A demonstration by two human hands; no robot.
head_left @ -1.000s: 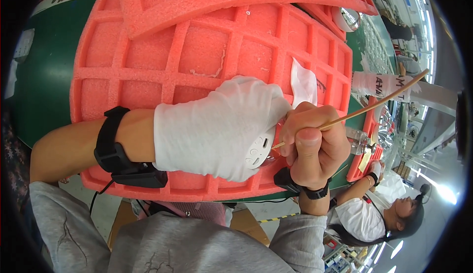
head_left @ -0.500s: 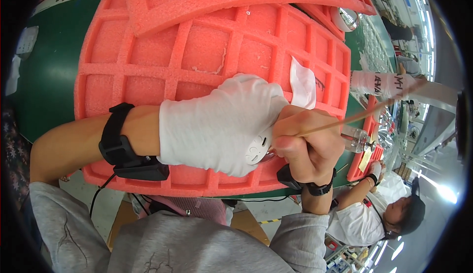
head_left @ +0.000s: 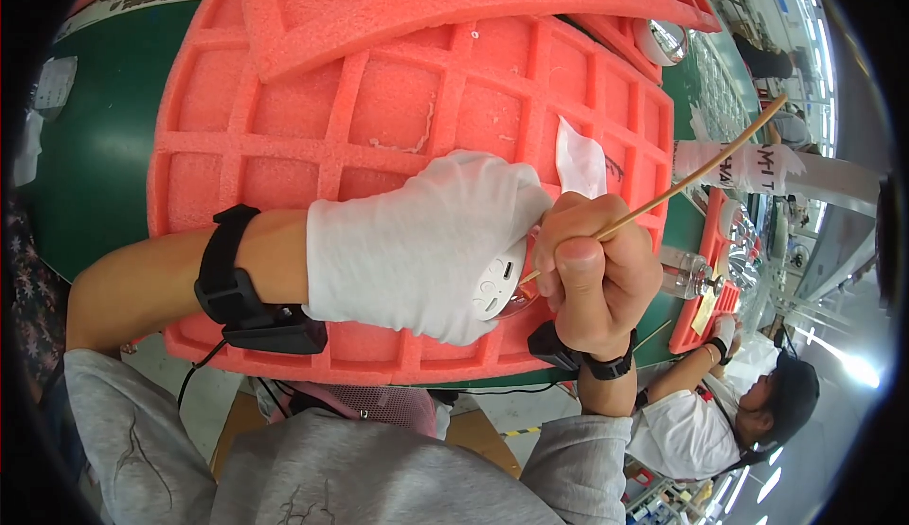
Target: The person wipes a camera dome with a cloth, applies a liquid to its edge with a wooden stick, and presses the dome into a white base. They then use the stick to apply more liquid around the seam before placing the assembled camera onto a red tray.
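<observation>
My left hand (head_left: pixel 436 231), in a white glove, is closed round a small rounded device (head_left: pixel 492 290) with a white face, small round marks and a slot. Most of its body is hidden by the glove; a clear, shiny edge shows on the right. My bare right hand (head_left: pixel 601 265) pinches a thin wooden stick (head_left: pixel 689 179) between thumb and fingers. Its lower tip meets the device's rim beside the white face, and its long end slants up to the right. Both hands are over a pink foam tray (head_left: pixel 284 170) with square compartments.
A second pink foam tray (head_left: pixel 454 4) overlaps the far side. A white cloth piece (head_left: pixel 579 160) lies on the near tray. To the right are a clear pump bottle (head_left: pixel 684 272), a shiny dome (head_left: pixel 661 42) and a wrapped post (head_left: pixel 729 163). A co-worker (head_left: pixel 701 421) sits at lower right.
The stick has swung from a lower, blurred slant to a steeper one, and its tip now shows at the device. My right hand has turned slightly; the left keeps its hold.
</observation>
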